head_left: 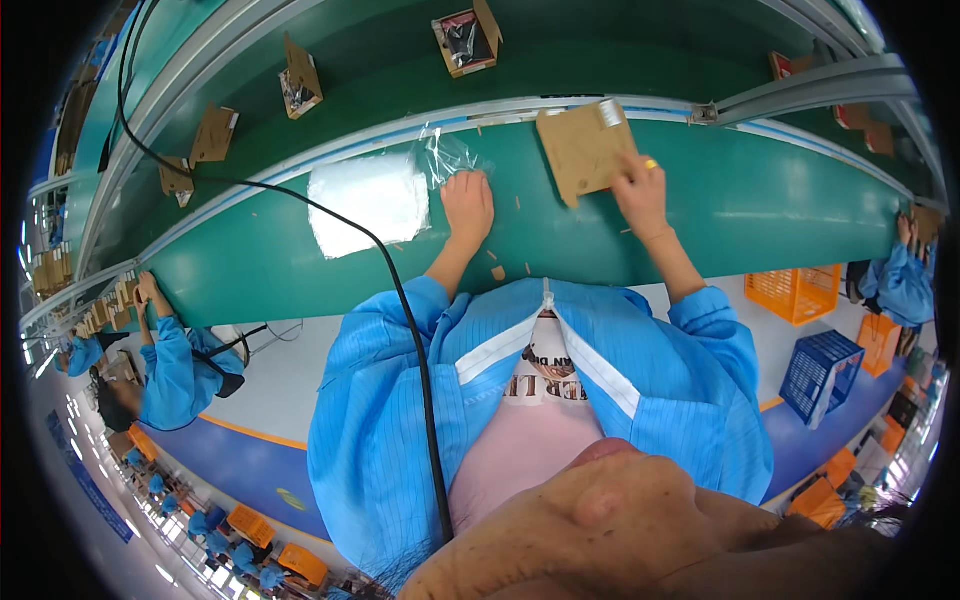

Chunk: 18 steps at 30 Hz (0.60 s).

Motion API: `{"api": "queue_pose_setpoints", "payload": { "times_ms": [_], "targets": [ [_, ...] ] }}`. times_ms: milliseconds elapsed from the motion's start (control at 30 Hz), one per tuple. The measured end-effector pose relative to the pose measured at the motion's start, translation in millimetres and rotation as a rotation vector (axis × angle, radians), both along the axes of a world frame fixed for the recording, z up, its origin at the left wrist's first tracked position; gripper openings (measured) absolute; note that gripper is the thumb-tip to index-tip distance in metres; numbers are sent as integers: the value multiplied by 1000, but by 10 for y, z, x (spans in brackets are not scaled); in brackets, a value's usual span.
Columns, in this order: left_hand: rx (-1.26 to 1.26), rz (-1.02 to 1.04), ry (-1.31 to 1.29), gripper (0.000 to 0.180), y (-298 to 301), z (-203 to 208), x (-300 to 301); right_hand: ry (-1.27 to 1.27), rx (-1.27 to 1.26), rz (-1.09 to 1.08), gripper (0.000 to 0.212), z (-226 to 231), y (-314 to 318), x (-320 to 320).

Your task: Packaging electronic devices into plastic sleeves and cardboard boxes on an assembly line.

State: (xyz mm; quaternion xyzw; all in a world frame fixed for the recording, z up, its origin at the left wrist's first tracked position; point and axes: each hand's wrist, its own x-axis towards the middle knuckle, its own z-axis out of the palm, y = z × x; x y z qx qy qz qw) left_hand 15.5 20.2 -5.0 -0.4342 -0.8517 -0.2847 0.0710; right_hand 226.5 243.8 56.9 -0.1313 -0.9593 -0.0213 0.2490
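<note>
My left hand point(467, 208) is closed at the near edge of a transparent plastic bag point(447, 152), its fingertips pressed on the film. Left of it lies a stack of shiny, whitish plastic bags point(368, 200) on the green work table. A flat brown cardboard box point(583, 150) with a white label is tilted over the table's far edge. My right hand point(641, 190) grips this box by its lower right corner, and a yellow band sits on one finger. Part of the grip is hidden behind the hand.
Beyond a metal rail, a green belt carries open boxes point(467, 42) with dark contents. Cardboard scraps point(498, 272) dot the green table point(560, 245). A black cable point(300, 195) hangs across the view. Co-workers sit left and right; orange point(793, 292) and blue crates point(822, 375) stand at the right.
</note>
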Motion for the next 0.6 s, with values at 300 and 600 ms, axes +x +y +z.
{"api": "queue_pose_setpoints", "payload": {
  "times_ms": [300, 600],
  "targets": [
    [110, -7, -76, 8, -210, 104, -116, -166, -1022, -893, 45, -162, 334, 759],
    [-112, 16, -218, 13, -142, -20, 130, -472, -111, -75, 69, 282, -25, -701]
  ]
}}
